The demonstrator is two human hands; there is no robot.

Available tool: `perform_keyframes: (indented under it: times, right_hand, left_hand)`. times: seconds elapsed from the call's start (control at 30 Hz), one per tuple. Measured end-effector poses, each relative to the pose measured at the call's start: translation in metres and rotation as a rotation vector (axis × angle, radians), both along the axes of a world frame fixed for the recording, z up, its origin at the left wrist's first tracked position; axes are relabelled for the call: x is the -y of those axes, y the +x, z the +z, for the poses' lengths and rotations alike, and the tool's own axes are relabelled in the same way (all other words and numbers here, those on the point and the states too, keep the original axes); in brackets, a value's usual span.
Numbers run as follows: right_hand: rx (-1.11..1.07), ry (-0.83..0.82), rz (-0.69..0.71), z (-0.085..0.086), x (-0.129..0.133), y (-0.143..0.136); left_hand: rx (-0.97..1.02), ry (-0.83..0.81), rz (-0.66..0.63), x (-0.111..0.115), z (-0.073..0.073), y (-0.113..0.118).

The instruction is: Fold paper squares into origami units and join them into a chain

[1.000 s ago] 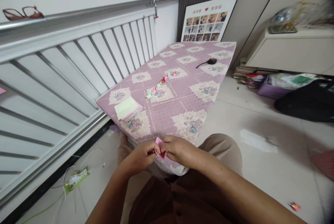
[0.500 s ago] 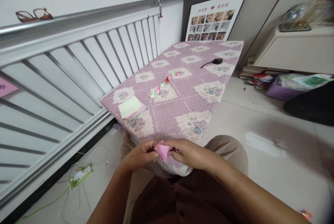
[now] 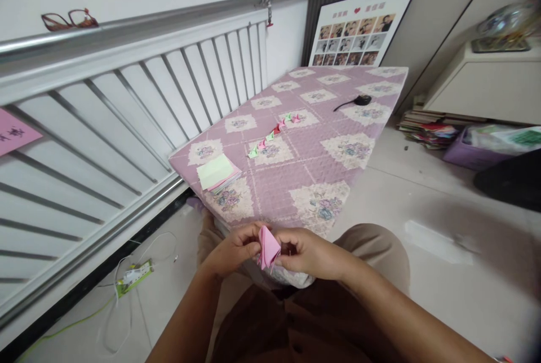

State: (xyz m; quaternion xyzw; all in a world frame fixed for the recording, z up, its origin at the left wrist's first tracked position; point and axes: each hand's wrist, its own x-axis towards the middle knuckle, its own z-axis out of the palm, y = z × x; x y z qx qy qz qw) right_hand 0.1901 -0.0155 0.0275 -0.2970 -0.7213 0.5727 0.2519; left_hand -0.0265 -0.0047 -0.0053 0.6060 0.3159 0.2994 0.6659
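Observation:
Between my two hands is a piece of folded pink paper (image 3: 269,247), pointed at the top, with layered flaps. My left hand (image 3: 237,247) pinches its left side between thumb and fingers. My right hand (image 3: 301,250) grips its right edge, thumb below and fingers curled above. Both hands are over the near edge of the table (image 3: 274,194), which has a purple floral cloth. Farther up lies a row of small folded paper pieces (image 3: 270,136) in green, pink and red. A stack of paper sheets (image 3: 217,172), light green on top, rests to the left.
A black corded object (image 3: 362,100) lies toward the far right of the table. A white radiator (image 3: 139,109) runs along the left, with glasses (image 3: 70,20) on its top. A power strip (image 3: 135,276) with cables is on the floor. A photo board (image 3: 363,27) leans at the back.
The folded pink paper has turned in my hands and now stands taller and narrower. My right fingers have shifted to its lower right edge. The view has swung slightly left.

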Motion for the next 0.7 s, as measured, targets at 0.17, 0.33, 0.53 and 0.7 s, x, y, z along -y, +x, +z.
perform_keyframes:
  times: [0.17, 0.33, 0.53, 0.7]
  right_hand:
    - [-0.091, -0.417, -0.061, -0.013, 0.004, -0.004]
    - [-0.145, -0.589, -0.187, -0.02, 0.008, -0.01]
    - [-0.175, -0.649, -0.234, -0.031, 0.01, -0.015]
    - [-0.215, -0.634, -0.237, -0.038, 0.011, -0.015]
  left_hand:
    - [0.131, -0.192, 0.079, 0.008, -0.02, 0.011]
    - [0.129, -0.304, 0.127, 0.013, -0.024, 0.02]
    - [0.16, -0.366, 0.173, 0.018, -0.024, 0.026]
    - [0.127, -0.361, 0.187, 0.019, -0.024, 0.027]
